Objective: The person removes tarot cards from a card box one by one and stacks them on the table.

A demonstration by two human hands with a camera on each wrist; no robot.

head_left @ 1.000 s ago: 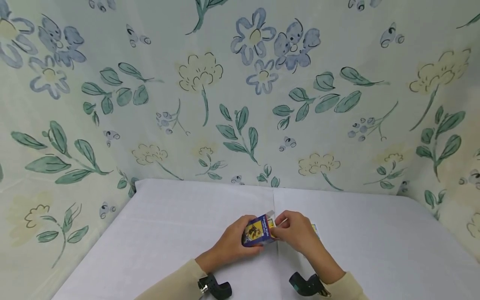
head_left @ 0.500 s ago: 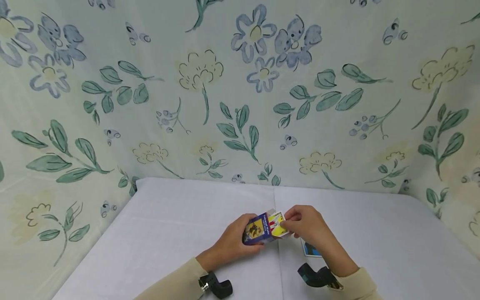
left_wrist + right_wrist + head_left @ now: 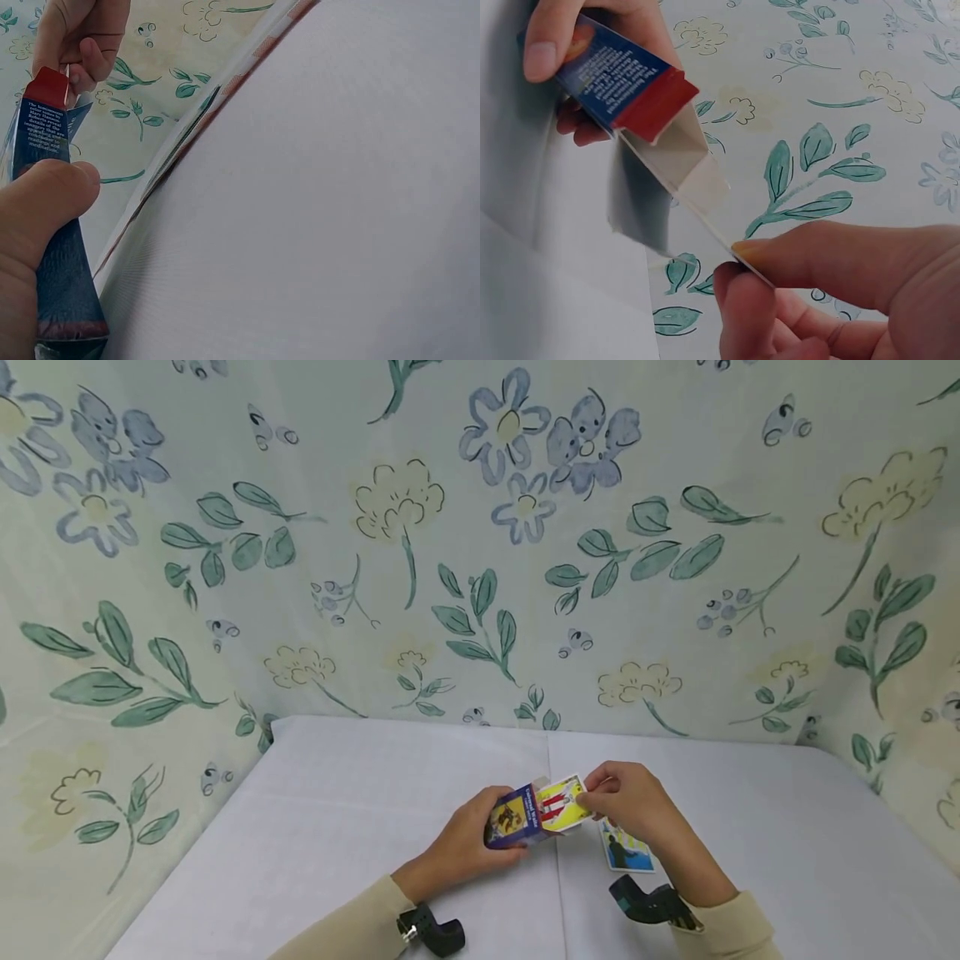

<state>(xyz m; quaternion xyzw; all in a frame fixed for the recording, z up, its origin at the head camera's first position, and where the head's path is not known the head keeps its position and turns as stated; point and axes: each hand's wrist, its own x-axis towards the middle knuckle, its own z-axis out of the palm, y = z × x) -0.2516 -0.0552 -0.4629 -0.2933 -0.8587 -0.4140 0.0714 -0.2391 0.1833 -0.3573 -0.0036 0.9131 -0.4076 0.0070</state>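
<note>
My left hand [image 3: 468,839] grips a small dark blue card box [image 3: 513,818] from its left side, the thumb across a narrow face in the left wrist view. Flaps stand out at the box's open end, one of them a red flap [image 3: 660,105]. From that end a yellow card [image 3: 562,803] with a red and white figure sticks out part way. Thumb and fingers of my right hand [image 3: 630,802] pinch its outer edge. Below the right hand another card [image 3: 626,850], blue and yellow, lies on the table, partly covered by that hand.
A white cloth covers the table [image 3: 360,785], with a crease running down its middle. Behind it hangs a floral curtain [image 3: 480,560]. Black wrist cameras [image 3: 438,935] sit on both forearms, over beige sleeves.
My right hand has moved right and a little up, drawing the yellow card further out of the box. The card on the table has come more into sight. The left hand stays nearly still.
</note>
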